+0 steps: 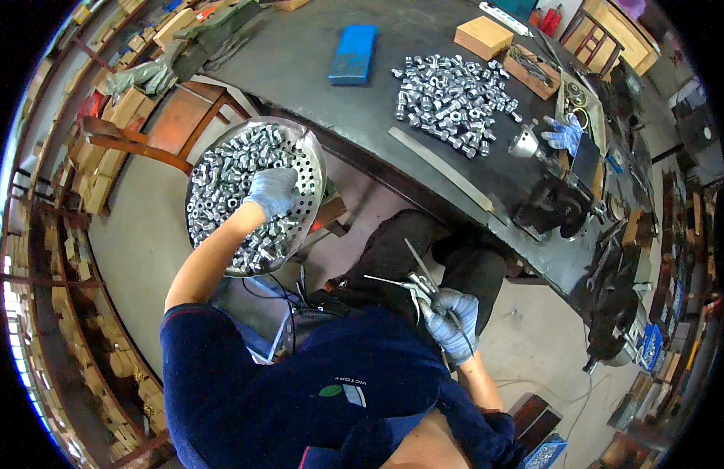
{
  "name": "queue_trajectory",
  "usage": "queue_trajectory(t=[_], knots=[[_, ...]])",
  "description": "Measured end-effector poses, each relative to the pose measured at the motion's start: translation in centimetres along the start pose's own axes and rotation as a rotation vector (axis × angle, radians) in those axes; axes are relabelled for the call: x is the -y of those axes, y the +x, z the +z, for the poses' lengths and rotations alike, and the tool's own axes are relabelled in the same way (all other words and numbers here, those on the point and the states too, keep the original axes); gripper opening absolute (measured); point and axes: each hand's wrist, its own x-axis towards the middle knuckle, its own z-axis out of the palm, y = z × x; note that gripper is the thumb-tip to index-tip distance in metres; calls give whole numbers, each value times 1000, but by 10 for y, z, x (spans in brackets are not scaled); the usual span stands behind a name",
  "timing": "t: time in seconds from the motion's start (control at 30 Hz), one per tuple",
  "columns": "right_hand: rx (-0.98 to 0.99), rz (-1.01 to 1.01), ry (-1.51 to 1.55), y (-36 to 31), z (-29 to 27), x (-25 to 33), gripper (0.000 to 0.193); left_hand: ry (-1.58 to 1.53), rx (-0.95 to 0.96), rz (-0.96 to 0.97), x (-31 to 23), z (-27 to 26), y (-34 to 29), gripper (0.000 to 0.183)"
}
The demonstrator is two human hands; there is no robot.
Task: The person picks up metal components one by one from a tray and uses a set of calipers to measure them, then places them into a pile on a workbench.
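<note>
My left hand [271, 193], in a light blue-grey work glove, reaches into a round perforated metal basin [309, 160] filled with shiny metal fittings [221, 176]. Its fingers are curled down among the fittings; what they grip, if anything, is hidden. Over my lap, my gloved right hand [454, 324] is closed around an air blow gun [417, 291] with a thin nozzle pointing left. A slim grey rod or file [420, 260] sticks out past the same hand, apparently held along with the gun.
A dark metal workbench [299, 51] carries a heap of similar fittings [452, 102], a blue box [353, 55], a flat metal bar [440, 168] and a wooden block [483, 37]. A vise [553, 207] and loose glove [564, 134] lie at right. A wooden chair [174, 129] stands behind the basin.
</note>
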Motion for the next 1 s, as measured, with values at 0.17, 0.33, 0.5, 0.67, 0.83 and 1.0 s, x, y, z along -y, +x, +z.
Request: queue_trajectory(t=[0.17,0.33,0.5,0.67,0.83,1.0], knots=[[36,-47,-2,12,1,11,37,-1315,275,113,-48,-60,-37,30],[84,-48,23,19,2,19,37,-1713,612,156,-110,-44,-70,38],[69,-41,-26,17,1,14,37,-1840,672,206,-132,-2,-78,43],[68,-13,-63,19,0,17,37,-1767,554,104,-135,3,-78,42],[134,-69,-224,24,4,18,36,-1496,478,203,-137,-29,-77,34],[123,-80,-234,22,6,14,36,-1173,120,615,-138,-22,-66,32]])
